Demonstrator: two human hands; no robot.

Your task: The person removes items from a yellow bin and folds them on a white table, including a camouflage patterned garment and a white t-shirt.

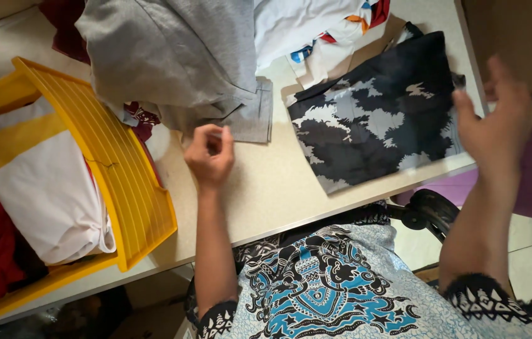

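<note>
Folding looks under way: the left hand [210,154], fingers curled together, rests just below the grey garment [178,56], while the right hand [498,122], fingers loosely spread, hovers beside the camouflage cloth [376,116], which probably needs gripping.

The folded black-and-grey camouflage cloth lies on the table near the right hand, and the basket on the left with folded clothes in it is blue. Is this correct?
Not quite: the basket is yellow, not blue, as the head view shows. The rest holds: the folded black-and-grey camouflage cloth lies on the table near the right hand, and the basket on the left has folded clothes in it.
</note>
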